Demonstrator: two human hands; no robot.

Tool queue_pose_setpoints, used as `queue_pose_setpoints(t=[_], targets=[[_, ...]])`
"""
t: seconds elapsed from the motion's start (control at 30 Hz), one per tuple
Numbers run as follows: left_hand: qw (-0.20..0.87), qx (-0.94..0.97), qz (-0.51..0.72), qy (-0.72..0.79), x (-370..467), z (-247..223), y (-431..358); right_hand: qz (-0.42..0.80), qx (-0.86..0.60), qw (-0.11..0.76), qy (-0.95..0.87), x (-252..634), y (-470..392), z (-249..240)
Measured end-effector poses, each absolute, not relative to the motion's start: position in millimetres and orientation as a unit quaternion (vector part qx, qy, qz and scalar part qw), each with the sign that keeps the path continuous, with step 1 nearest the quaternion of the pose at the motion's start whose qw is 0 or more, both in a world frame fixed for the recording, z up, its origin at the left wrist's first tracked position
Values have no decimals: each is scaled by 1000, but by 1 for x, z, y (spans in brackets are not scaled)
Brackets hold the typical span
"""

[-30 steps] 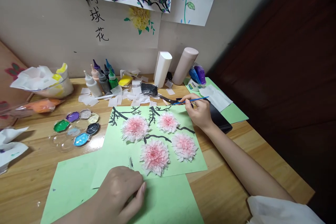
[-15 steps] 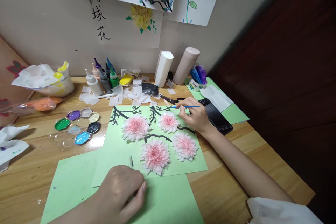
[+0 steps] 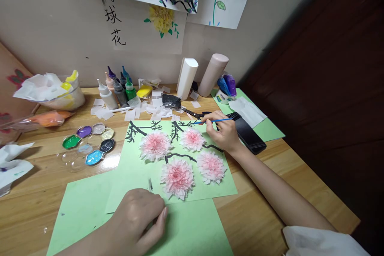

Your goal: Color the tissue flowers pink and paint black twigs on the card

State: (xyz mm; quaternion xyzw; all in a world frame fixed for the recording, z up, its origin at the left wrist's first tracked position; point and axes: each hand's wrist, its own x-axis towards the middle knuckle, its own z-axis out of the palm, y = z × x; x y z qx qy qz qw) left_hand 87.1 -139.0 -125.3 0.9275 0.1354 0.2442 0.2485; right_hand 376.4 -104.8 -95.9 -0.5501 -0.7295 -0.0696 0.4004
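Note:
My right hand (image 3: 224, 133) pinches a thin blue paintbrush (image 3: 220, 120) over the top right of a light green sheet (image 3: 132, 172). The brush points left, its tip by the painted black twigs (image 3: 183, 124) along the upper edge. Several pink-and-white tissue-paper flowers (image 3: 177, 177) are on the sheet, with black branches between them. My left hand (image 3: 139, 216) rests curled on the lower edge of the sheet, thumb toward the right; nothing shows in its fingers. Beneath lies another green sheet (image 3: 192, 228).
A paint palette (image 3: 72, 141) lies left. Behind are paint bottles (image 3: 120, 93), paper scraps (image 3: 141, 108), scissors (image 3: 193, 113), a white container (image 3: 188, 78) and a pinkish bottle (image 3: 213, 75). A black phone-like object (image 3: 250, 136) lies right of my right hand. Flower pictures (image 3: 162, 20) hang on the wall.
The paintbrush in my right hand has shifted slightly, its back end now reaching further right. My left hand and the sheets have stayed in place.

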Motion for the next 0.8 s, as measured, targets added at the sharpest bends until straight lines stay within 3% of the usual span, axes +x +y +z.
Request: queue_pose_setpoints(t=[0.5,0.8], targets=[[244,930,240,133,88,-123,-138,-93,-558,383,-730,382,-101,-100],[239,931,240,138,87,-125,-139,-79,-577,421,-695,383,-104,-94]])
